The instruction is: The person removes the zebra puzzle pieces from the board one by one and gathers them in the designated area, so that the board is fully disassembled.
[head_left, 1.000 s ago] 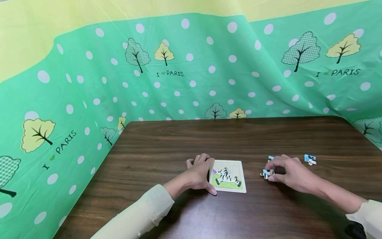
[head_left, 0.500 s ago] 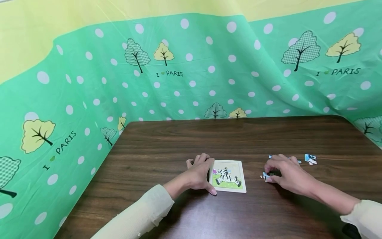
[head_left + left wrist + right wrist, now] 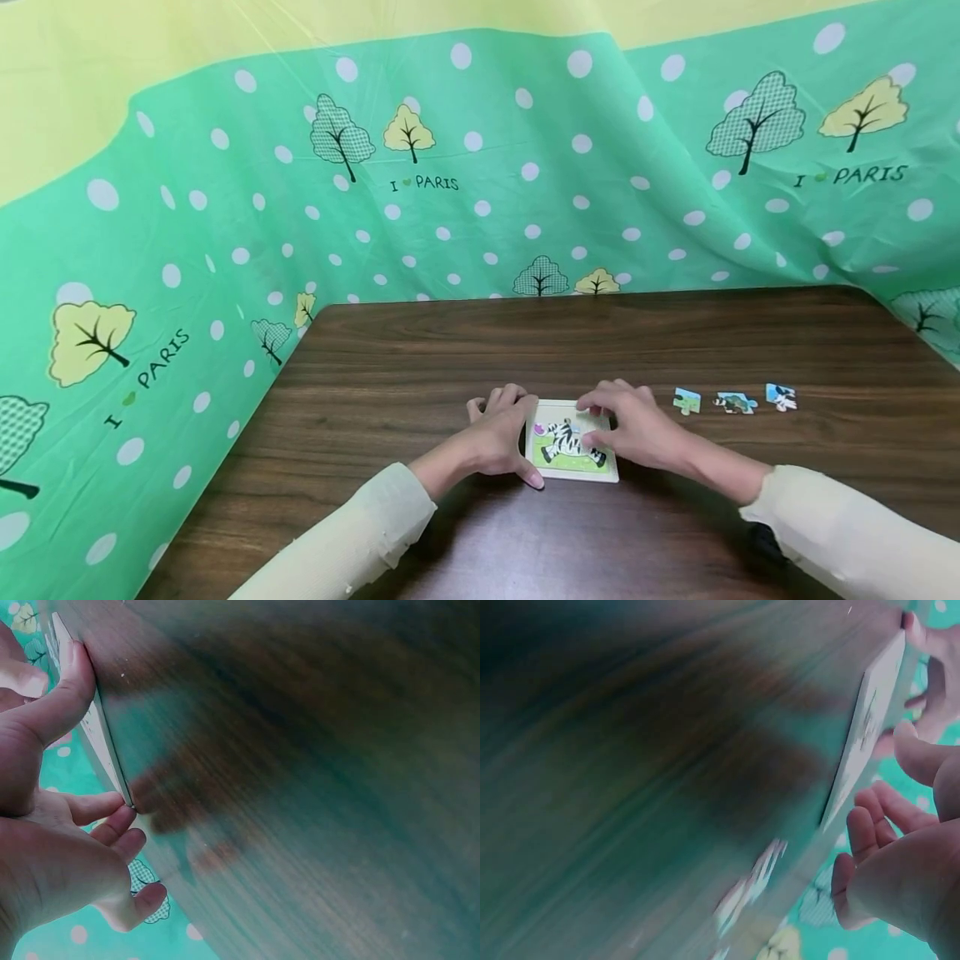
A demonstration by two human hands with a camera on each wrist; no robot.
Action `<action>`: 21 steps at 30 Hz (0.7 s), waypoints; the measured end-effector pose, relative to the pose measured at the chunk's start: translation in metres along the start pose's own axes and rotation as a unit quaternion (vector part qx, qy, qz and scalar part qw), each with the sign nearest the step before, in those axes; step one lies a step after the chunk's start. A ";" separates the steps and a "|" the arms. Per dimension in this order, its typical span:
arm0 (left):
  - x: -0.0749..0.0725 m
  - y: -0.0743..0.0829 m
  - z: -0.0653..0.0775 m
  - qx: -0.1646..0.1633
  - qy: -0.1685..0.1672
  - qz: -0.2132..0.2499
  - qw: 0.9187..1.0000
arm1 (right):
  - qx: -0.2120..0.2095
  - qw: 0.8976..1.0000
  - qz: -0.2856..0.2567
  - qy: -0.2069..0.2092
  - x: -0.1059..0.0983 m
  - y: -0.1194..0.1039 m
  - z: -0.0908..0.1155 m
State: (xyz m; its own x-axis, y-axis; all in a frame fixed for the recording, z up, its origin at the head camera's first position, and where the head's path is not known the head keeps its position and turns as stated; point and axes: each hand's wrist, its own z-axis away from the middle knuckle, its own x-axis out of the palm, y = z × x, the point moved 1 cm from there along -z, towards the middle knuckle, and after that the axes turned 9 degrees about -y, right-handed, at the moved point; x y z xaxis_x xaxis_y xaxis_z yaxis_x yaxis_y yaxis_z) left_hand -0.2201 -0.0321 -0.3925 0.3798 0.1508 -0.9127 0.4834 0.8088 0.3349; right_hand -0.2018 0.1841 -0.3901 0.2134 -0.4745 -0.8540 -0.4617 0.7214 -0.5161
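Observation:
A square zebra jigsaw board point(image 3: 551, 471) with a pale frame lies on the table. My left hand point(image 3: 498, 437) holds its left side, thumb at the near corner and fingers at the far one; in the left wrist view the thumb point(image 3: 71, 690) lies along the board's edge. Over the board's right part is my right hand point(image 3: 637, 425), thumb and fingers bent as in a pinch. The puzzle piece it picked up is no longer on the table and is hidden by the fingers. In the right wrist view, the right hand point(image 3: 900, 832) hovers close beside the board point(image 3: 866, 724).
To the right of the board lie three loose puzzle pieces in a row: a green and blue one point(image 3: 686, 402), a darker one point(image 3: 735, 403) and a blue, black and white one point(image 3: 781, 397). A green polka-dot cloth point(image 3: 450, 225) hangs behind the brown table point(image 3: 405, 350).
My right hand has lifted a puzzle piece off the table and moved left with it to the board. The left hand has stayed at the board's left side.

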 end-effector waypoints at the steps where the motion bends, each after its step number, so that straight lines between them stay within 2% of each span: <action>1: 0.000 0.000 0.000 -0.001 -0.001 0.000 1.000 | -0.001 1.000 -0.001 -0.007 0.003 -0.003 -0.003; 7: -0.001 0.001 0.000 0.000 -0.006 -0.005 1.000 | 0.022 0.999 0.018 -0.021 0.016 -0.012 -0.015; 15: -0.002 0.001 -0.001 -0.001 -0.008 -0.006 1.000 | 0.045 0.998 0.008 -0.035 0.016 -0.016 -0.023; 21: -0.001 0.000 -0.001 -0.001 -0.010 -0.002 1.000 | 0.039 0.999 0.003 -0.037 0.018 -0.016 -0.022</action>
State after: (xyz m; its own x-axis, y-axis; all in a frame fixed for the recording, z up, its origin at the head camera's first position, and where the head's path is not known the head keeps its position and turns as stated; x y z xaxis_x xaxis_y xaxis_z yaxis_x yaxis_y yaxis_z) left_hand -0.2212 -0.0322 -0.3918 0.3937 0.1372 -0.9089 0.4823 0.8109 0.3313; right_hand -0.2097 0.1525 -0.3962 0.2761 -0.4333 -0.8579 -0.3958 0.7621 -0.5123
